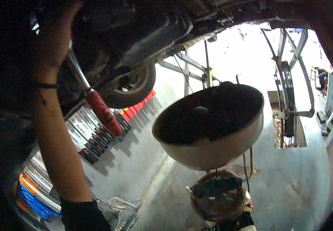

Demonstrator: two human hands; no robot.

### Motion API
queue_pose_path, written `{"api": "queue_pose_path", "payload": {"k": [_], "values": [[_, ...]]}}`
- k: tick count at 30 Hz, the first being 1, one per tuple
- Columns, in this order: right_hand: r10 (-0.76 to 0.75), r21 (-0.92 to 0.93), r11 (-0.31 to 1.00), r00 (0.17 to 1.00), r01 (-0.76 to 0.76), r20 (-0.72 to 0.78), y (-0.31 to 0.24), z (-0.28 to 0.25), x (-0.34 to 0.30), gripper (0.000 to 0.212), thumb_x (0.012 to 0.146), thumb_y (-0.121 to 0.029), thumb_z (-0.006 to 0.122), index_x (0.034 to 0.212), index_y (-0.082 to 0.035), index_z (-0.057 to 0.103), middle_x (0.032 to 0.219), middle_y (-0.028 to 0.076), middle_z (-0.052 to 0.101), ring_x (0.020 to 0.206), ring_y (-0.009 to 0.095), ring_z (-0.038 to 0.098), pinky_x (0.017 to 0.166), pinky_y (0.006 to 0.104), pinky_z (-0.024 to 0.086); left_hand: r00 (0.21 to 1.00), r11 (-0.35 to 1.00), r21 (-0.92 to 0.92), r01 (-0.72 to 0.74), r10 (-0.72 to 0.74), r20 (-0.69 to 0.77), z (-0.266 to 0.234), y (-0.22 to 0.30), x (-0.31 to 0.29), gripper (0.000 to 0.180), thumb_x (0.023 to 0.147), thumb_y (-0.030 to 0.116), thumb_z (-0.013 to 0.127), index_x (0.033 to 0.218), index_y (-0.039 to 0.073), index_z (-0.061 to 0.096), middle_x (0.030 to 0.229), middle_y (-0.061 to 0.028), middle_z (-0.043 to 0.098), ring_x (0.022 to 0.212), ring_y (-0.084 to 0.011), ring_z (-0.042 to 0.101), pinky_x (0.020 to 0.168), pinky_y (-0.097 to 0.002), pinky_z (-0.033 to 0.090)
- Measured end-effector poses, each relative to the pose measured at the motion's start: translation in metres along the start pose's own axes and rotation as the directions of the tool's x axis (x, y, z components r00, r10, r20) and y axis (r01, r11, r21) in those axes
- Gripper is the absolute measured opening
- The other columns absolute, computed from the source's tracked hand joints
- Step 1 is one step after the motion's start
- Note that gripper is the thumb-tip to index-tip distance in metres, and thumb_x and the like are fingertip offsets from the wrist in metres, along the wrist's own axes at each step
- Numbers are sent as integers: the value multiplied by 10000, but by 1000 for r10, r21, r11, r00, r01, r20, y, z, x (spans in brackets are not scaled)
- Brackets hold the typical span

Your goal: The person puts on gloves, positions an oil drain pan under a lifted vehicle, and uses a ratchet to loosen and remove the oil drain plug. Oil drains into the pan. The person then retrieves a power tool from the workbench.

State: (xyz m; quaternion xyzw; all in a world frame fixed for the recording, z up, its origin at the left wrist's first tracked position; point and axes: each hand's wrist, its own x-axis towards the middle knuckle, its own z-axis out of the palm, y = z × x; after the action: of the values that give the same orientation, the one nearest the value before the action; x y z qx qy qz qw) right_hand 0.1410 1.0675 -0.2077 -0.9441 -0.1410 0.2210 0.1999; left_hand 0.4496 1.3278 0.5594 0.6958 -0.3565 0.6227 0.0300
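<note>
My left arm reaches up from the lower left toward the dark underside of a vehicle (pixel 147 42). My left hand (pixel 54 44) is at the upper part of a red-handled wrench (pixel 104 113), whose chrome shaft runs out from behind it. The hand appears closed round the wrench, though its fingertips are lost in the dark and the tool's head is hidden. The red grip slants down to the right and stands free in the air. My right hand is out of view. Right of the wrench stands a wide drain bowl (pixel 212 150), pale outside and dark inside.
Below the bowl is a round, stained tank (pixel 218 196). A vehicle wheel (pixel 135 86) hangs behind the wrench. Stacked long boxes (pixel 39 184) line the left. A silvery part (pixel 118 211) lies on the grey floor (pixel 155 208). Metal frames (pixel 288 77) stand at the far right.
</note>
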Motion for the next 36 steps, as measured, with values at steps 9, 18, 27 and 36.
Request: {"api": "queue_pose_path", "payload": {"k": [9, 18, 27, 36], "values": [[-12, -68, 998, 1000, 13, 19, -4, 8, -12, 253, 862, -297, 606, 855, -157, 817, 870, 105, 785, 827, 310, 767, 622, 457, 572, 952, 876, 376, -303, 296, 76, 3, -31, 1, 573, 1007, 10, 459, 1515, 267, 528, 1552, -85, 533, 1225, -276, 654, 1013, -392, 554], [16, -8, 1000, 990, -15, 137, -13, -22, -18, 236, 861, -252, 616, 865, -111, 805, 871, 118, 778, 824, 323, 756, 628, 463, 566, 931, 804, 469, -364, 334, 150, -1, -60, 17, 724, 903, -143, 429, 1555, 169, 471, 1448, -114, 610, 1161, -244, 644, 1049, -387, 506], [132, 423, 906, 928, 29, -348, 35, -111, -55, 290, 843, -370, 725, 993, -126, 766, 918, 149, 758, 843, 351, 732, 710, 452, 576, 972, 869, 440, -229, 182, 145, -5, -72, 16, 721, 944, -71, 462, 1561, 303, 475, 998, -61, 621, 733, -137, 559, 693, -307, 553], [140, 211, 730, 160, 650, -977, 8, -411, -6, 487, 1022, -243, 594, 1445, -10, 531, 1407, 177, 616, 1325, 301, 558, 1132, 432, 411, 966, 935, 262, -238, 256, -34, -1, 1, 13, 409, 1069, 126, 416, 1450, 71, 553, 1345, -209, 620, 1164, -330, 606, 1040, -450, 488]]}}
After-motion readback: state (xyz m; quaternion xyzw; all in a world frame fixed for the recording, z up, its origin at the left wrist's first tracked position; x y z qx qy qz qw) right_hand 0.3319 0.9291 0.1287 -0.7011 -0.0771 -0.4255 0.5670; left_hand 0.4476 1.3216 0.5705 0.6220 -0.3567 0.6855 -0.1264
